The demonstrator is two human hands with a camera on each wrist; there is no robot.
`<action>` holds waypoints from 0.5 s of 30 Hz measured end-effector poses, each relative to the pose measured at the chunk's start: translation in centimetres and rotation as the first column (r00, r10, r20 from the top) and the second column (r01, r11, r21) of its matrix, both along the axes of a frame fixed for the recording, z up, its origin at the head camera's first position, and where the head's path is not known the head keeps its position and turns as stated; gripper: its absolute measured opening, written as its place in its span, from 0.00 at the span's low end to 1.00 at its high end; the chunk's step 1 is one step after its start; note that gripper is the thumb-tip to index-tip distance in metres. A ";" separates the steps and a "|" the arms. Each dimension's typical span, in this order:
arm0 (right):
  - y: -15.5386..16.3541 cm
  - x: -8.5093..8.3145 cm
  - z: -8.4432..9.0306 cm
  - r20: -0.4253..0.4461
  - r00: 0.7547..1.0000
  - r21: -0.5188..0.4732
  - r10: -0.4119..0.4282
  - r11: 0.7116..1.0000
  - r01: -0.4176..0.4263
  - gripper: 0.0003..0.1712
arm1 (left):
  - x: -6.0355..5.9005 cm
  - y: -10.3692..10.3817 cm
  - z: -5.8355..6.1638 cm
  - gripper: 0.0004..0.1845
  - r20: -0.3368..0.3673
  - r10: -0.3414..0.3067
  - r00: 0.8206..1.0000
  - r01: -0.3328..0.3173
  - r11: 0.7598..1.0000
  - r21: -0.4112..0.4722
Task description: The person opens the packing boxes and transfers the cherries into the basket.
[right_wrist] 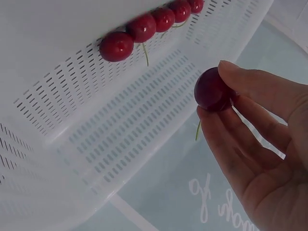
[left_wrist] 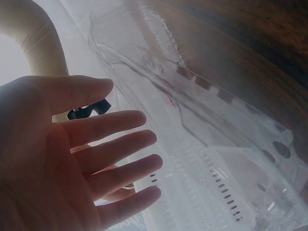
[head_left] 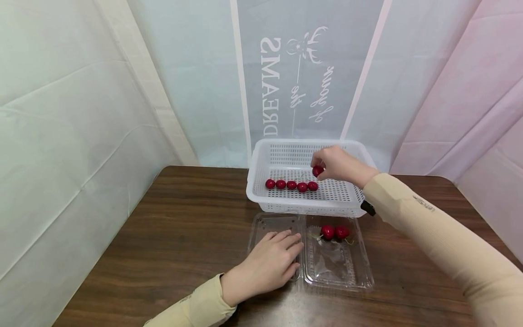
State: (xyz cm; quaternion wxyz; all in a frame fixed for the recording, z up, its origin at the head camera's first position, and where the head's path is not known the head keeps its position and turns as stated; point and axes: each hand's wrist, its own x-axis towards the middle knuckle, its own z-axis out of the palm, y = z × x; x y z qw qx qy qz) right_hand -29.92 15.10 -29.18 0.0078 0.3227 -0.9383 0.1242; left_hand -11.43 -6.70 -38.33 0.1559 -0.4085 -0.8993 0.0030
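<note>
My right hand (head_left: 342, 164) pinches a dark red cherry (right_wrist: 211, 90) between thumb and fingertips, over the inside of a white plastic basket (head_left: 302, 205). A green stem hangs below that cherry in the right wrist view. Several more cherries (head_left: 291, 185) form a row on the slotted basket floor, along its near side. My left hand (head_left: 267, 263) lies over the left half of a clear plastic box (head_left: 337, 274), fingers straight and holding nothing. Two stemmed cherries (head_left: 335, 232) sit in the box's right half. In the left wrist view, the fingers (left_wrist: 115, 144) are slightly spread.
The brown wooden table (head_left: 180, 218) carries the box directly in front of the basket. Behind the basket hangs a pale curtain (head_left: 204, 81) with printed lettering, and white cloth (head_left: 61, 113) closes off the left side. A small black object (head_left: 367, 208) shows by the right wrist.
</note>
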 end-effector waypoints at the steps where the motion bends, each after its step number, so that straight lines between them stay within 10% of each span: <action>1: 0.0 -0.1 0.0 0.007 1.000 0.002 -0.004 1.000 0.004 0.14 | 0.0 0.0 0.0 0.20 -0.001 0.000 1.000 0.000 1.000 0.000; 15: -0.2 -2.1 -0.3 0.098 0.994 0.037 -0.052 0.998 0.049 0.15 | 0.0 -0.1 -0.1 0.20 -0.011 0.000 1.000 0.000 1.000 0.005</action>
